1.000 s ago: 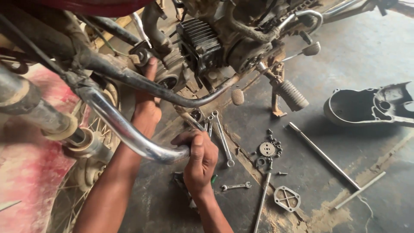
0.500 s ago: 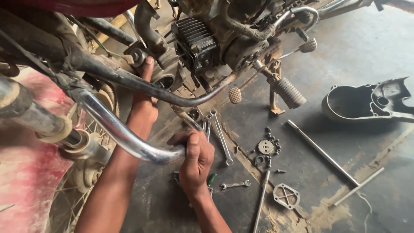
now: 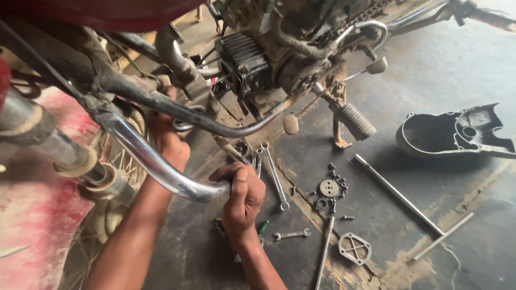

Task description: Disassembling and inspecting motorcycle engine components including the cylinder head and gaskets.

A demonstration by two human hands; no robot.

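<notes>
The right hand (image 3: 243,200) is clenched around the near end of a tool (image 3: 230,150) lying on the floor beside the spanners (image 3: 273,174). The left hand (image 3: 167,135) reaches up behind the chrome exhaust pipe (image 3: 156,164) toward the motorcycle engine (image 3: 244,62); its fingers are hidden, so their grip cannot be told

Shiny chrome crash guard (image 3: 156,166), black finned engine cylinder (image 3: 242,59), silver spanners (image 3: 274,174), grey gear (image 3: 328,187), dark stained floor (image 3: 430,70), faded red patch (image 3: 32,215), black engine cover (image 3: 451,134)
</notes>
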